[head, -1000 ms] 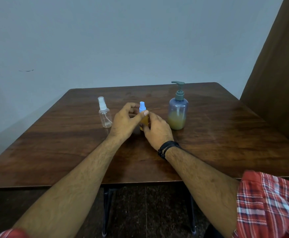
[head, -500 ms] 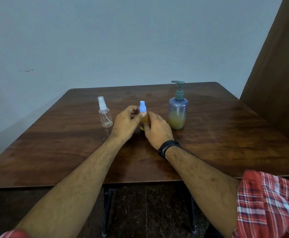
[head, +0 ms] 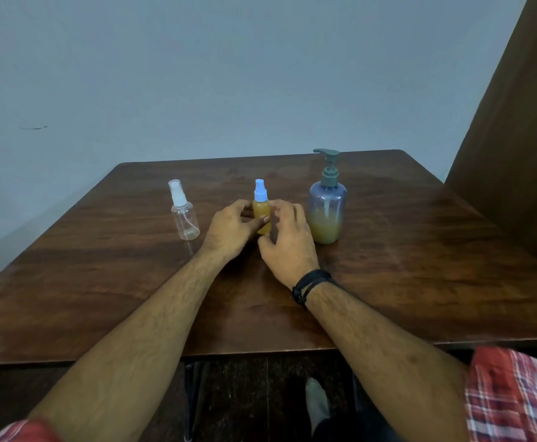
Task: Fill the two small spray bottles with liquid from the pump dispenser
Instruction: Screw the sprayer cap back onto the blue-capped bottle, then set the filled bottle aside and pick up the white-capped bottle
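Amber liquid fills the small spray bottle (head: pixel 262 218) with a pale blue sprayer top, which is held upright on the tabletop (head: pixel 420 266) between both hands. The left hand (head: pixel 233 229) is curled round its left side, the thumb laid across the front of the bottle body. The right hand (head: pixel 288 240) is set against the right side with fingers bent toward the bottle; whether they actually grip it cannot be told. A black cord bracelet (head: pixel 308 285) is worn at the right wrist. No label or writing can be read on any of the bottles. Just left of the left hand, an empty clear spray bottle (head: pixel 184 215) with a white sprayer is stood apart. Just right of the right hand, the pump dispenser (head: pixel 327 205) is stood upright, its bluish body about one-third filled with yellowish liquid, grey pump head turned left. Red plaid sleeves (head: pixel 516 397) are seen at the lower edge.
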